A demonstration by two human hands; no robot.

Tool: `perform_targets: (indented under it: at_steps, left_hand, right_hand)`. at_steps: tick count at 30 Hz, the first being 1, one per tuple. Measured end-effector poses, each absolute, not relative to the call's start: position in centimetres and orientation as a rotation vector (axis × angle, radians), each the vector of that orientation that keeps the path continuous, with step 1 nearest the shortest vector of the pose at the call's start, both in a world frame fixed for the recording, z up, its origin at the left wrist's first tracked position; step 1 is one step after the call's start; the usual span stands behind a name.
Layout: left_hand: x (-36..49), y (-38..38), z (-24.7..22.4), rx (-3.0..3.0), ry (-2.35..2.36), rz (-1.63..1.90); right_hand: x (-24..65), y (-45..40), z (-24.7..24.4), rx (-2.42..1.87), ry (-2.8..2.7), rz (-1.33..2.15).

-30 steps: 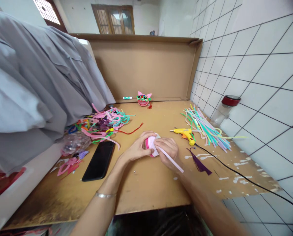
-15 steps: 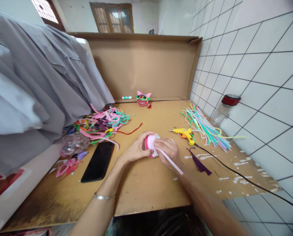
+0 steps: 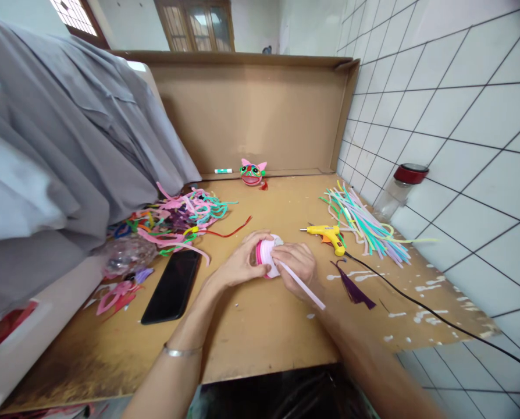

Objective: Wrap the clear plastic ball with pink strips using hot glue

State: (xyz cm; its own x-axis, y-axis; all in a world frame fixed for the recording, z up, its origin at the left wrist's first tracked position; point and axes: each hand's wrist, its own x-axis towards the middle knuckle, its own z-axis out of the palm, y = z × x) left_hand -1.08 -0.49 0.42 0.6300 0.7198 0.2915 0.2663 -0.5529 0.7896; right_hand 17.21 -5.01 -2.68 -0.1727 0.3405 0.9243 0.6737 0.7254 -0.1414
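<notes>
Above the middle of the table, my left hand (image 3: 245, 261) is closed around a small round piece (image 3: 266, 255) banded in pale pink and hot pink. Its thumb presses on the near side of the piece. My right hand (image 3: 295, 265) pinches a pale pink pipe cleaner (image 3: 303, 286) against the right side of the piece. The strip's free tail slants down across the right wrist. My right fingers partly cover the piece's whitish face, so where the strip meets it is hidden.
A yellow glue gun (image 3: 325, 234) with a black cord lies right of the hands, near a purple tassel (image 3: 353, 285) and loose pipe cleaners (image 3: 369, 224). To the left are a phone (image 3: 171, 287) and tangled pipe cleaners (image 3: 190, 212). A cat-faced ornament (image 3: 252, 173) stands at the back.
The camera view has shifted slightly. Both hands keep nearly the same hold on the round piece and the pipe cleaner.
</notes>
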Motion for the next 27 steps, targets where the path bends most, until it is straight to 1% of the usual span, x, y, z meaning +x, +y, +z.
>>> perform_targets:
  at_steps: [4, 27]
  left_hand:
    - [-1.04, -0.45, 0.53, 2.144, 0.709, 0.809]
    - [-1.16, -0.84, 0.7, 2.167, 0.717, 0.822]
  right_hand:
    - [17.25, -4.9, -2.79, -0.797, -1.773, -0.354]
    - [17.41, -5.21, -2.49, -0.808, -1.813, -0.332]
